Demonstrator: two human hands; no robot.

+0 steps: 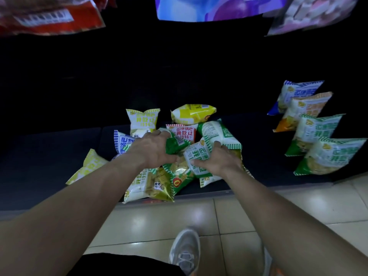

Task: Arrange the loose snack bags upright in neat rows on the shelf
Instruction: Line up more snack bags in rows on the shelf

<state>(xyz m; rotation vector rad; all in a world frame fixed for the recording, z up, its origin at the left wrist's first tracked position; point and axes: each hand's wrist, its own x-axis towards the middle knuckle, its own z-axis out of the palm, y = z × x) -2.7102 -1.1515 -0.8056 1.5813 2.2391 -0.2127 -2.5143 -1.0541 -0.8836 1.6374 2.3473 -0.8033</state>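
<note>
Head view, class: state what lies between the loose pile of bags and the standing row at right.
Bare dark shelf only, head view, separates the loose pile from the standing row.

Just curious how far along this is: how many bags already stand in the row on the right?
4, front to back: near green bag, second green bag, orange bag, blue bag. The dark shelf behind might hide more.

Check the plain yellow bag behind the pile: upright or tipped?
Tipped: the yellow bag lies on its side, long edge horizontal, behind the red bag.
</note>
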